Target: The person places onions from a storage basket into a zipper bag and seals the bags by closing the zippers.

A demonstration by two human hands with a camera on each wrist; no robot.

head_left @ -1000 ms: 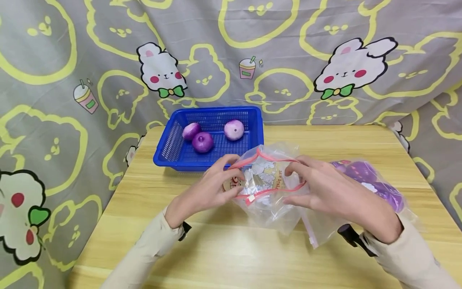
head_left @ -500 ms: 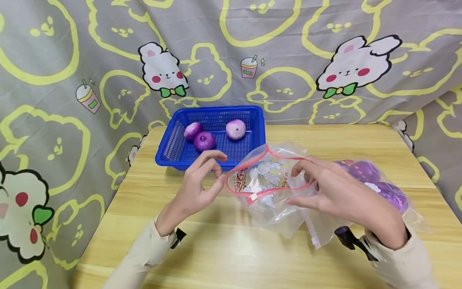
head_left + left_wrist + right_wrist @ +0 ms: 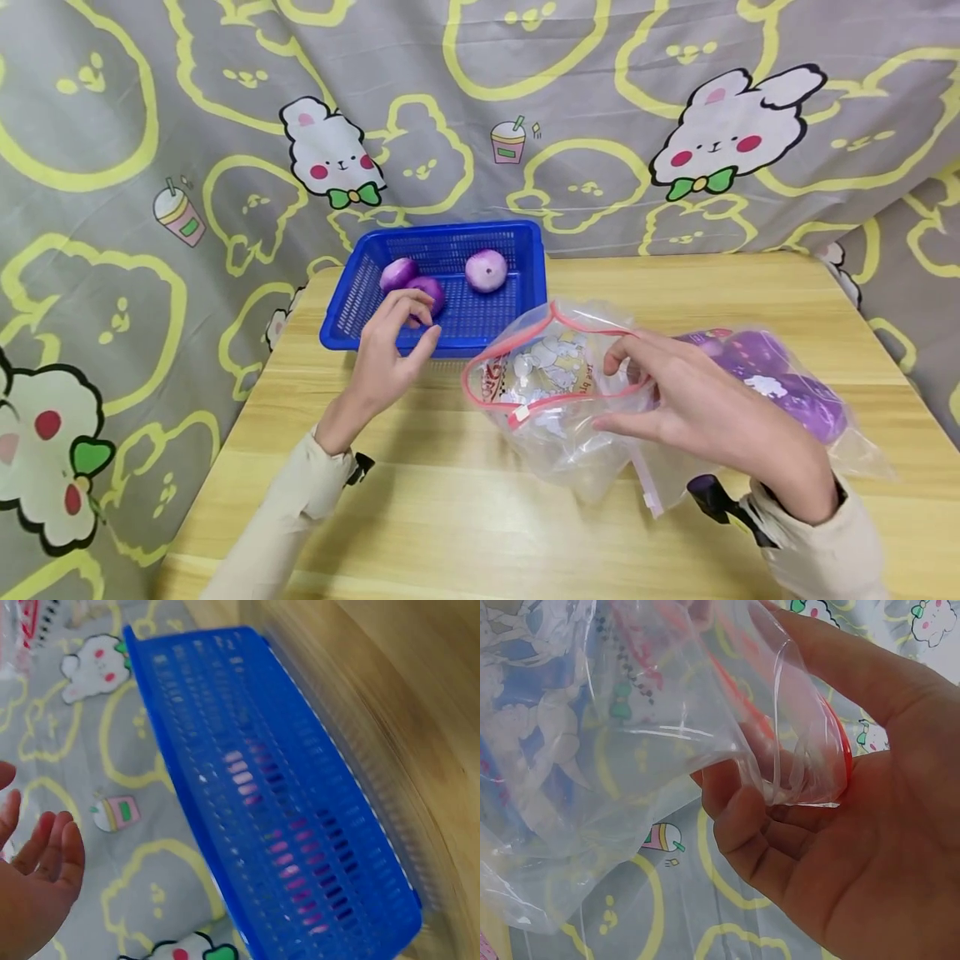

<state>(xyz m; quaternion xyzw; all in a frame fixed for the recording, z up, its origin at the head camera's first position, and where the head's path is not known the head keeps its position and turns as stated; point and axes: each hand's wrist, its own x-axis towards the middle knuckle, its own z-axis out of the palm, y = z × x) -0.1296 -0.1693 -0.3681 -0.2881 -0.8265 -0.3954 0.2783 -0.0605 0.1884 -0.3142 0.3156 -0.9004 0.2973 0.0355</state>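
My left hand [image 3: 382, 354] hangs with loosely curled fingers over the near left side of a blue plastic basket [image 3: 517, 340], holding nothing. In the basket are three purple onions: a pale one [image 3: 486, 271] at the right, and a second onion [image 3: 398, 272] beside a darker onion [image 3: 429, 290], partly behind my fingers. My right hand [image 3: 693, 396] grips the right side of a clear zip bag [image 3: 555, 446] by its mouth, fingers inside. The bag has a red zip edge, a white slider and printed cartoon figures. Its mouth gapes towards the left; no onion shows in it.
Behind my right hand lies another clear zip bag with a pale pink strip, with purple onion-like things [image 3: 813, 408] inside. Everything rests on a wooden table [image 3: 465, 533]. A grey curtain [image 3: 585, 100] with cartoon prints hangs along the back and sides.
My left hand has let go of the bag's left edge and moved left and up to the basket. The right hand keeps hold of the bag, whose mouth stays open.
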